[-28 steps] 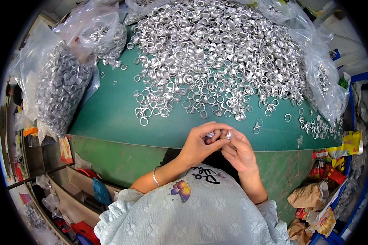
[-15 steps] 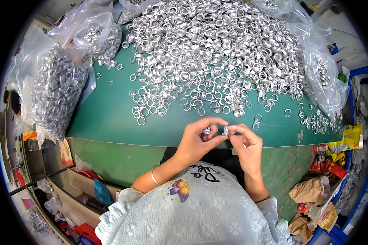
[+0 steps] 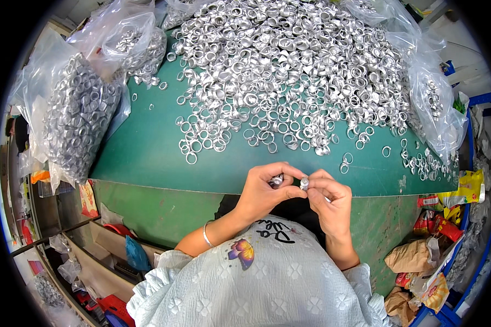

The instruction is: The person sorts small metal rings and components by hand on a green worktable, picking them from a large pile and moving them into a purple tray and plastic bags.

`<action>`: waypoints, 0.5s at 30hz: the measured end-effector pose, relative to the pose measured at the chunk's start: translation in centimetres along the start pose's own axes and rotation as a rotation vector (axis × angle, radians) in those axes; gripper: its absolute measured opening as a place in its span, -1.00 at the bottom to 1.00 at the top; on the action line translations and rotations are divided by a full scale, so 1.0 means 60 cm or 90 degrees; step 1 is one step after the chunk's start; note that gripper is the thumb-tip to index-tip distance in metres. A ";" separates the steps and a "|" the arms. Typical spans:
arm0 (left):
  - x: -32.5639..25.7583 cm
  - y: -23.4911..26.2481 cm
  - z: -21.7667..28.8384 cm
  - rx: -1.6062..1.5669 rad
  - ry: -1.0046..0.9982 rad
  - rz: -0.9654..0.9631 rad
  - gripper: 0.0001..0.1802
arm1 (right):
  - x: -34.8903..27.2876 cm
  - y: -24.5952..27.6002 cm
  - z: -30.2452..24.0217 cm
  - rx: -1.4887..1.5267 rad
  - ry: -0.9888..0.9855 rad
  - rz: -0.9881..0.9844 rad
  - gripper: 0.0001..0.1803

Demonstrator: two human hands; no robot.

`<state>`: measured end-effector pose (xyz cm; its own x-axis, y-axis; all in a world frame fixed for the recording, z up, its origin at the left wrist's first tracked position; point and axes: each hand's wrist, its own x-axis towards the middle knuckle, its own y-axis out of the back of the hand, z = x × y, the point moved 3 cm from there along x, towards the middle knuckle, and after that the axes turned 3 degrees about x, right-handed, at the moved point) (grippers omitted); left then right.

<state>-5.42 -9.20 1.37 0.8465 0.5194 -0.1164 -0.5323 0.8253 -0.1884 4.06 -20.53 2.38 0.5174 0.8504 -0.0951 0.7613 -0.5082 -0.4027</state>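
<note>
Head view: both hands meet just off the near edge of the green bench (image 3: 147,158), over the person's lap. The left hand (image 3: 264,191) has its fingers curled and pressed around a small silver ring piece (image 3: 277,180), which shows between thumb and forefinger; held so, the piece sits steady close beside the other hand. The right hand (image 3: 327,199) pinches a second small silver fitting (image 3: 304,183) between thumb and forefinger tips, end up, touching or just beside the left thumb. Whether the two pieces are already joined cannot be told. The hands are held low and close to the body, seemingly so that the small parts can be seen and handled closely.

Beyond the near edge of the bench, a large heap of loose silver rings (image 3: 289,71) covers the far half, thinning to scattered singles nearest the hands, within easy reach. A stray ring (image 3: 191,158) lies on the bench to the left of the heap's near fringe. At the bench's left end stands a clear bag packed with rings (image 3: 79,122); at its right end another clear bag (image 3: 433,103), partly filled. A bangle (image 3: 205,234) sits on the left wrist.
</note>
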 end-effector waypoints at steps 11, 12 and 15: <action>0.002 -0.015 -0.001 0.208 -0.004 0.023 -0.69 | -0.002 0.025 0.033 0.019 -0.077 0.082 -0.82; 0.003 -0.017 0.003 0.201 0.001 0.030 -0.70 | -0.003 0.037 0.035 0.034 -0.079 0.122 -0.82; 0.006 -0.015 -0.002 0.221 0.023 0.010 -0.74 | -0.001 0.092 0.011 -0.020 0.008 0.242 -0.82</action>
<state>-4.66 -9.79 1.37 0.8346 0.5292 -0.1529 -0.5086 0.8469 0.1551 7.99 -23.28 -0.42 0.7696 0.5991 -0.2207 0.5261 -0.7909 -0.3125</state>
